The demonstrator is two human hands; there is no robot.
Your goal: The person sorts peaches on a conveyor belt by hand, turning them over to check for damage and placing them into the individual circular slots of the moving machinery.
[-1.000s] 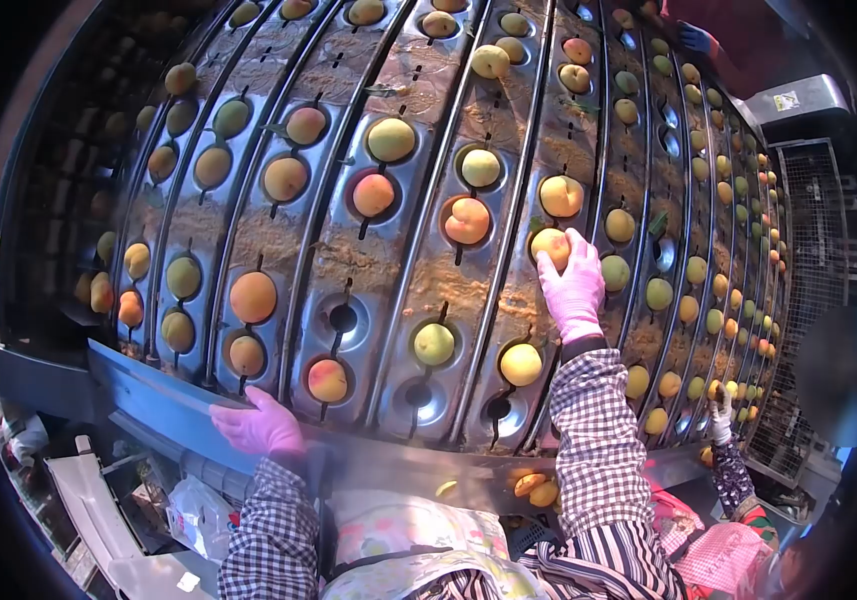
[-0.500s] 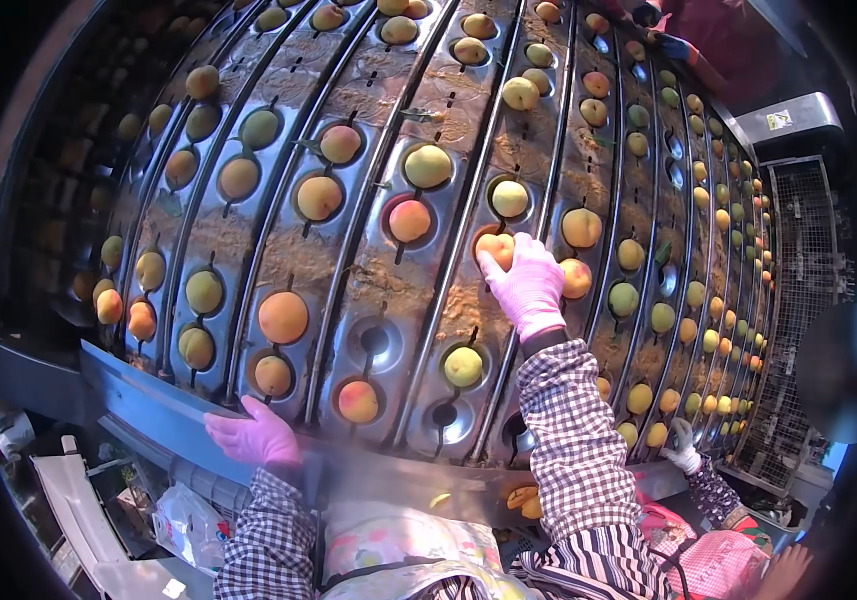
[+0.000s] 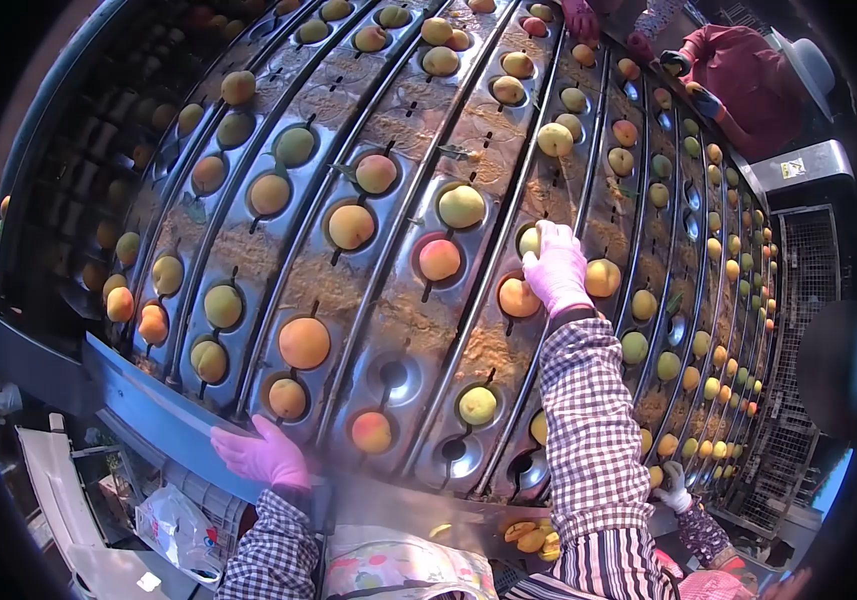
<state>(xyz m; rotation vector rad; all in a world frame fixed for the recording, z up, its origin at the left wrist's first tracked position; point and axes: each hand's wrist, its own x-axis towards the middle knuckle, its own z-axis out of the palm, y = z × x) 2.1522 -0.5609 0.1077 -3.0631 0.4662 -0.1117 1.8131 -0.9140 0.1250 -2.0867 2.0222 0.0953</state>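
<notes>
My right hand (image 3: 556, 268), in a pink glove, reaches over the metal conveyor of cupped plates. Its fingers are curled round a yellow-green peach (image 3: 529, 240), partly hidden by them. Just below that, an orange peach (image 3: 518, 297) sits in its own cup, and a yellow peach (image 3: 602, 278) lies to the right of the hand. My left hand (image 3: 263, 455), gloved in pink too, is held over the blue metal edge (image 3: 163, 415) with fingers apart and nothing in it. The nearest fruit to it is an orange peach (image 3: 287, 398).
Peach pieces (image 3: 528, 536) lie below the conveyor's front edge. A co-worker's white-gloved hand (image 3: 672, 490) is at the right, and another person in a red top (image 3: 738, 85) stands across. A plastic bag (image 3: 176, 525) is at lower left; a wire mesh (image 3: 806, 265) borders the right.
My right hand has left the orange peach, which now rests in its cup, and moved up to the yellow-green one. My left hand stays open. The view has shifted slightly.
</notes>
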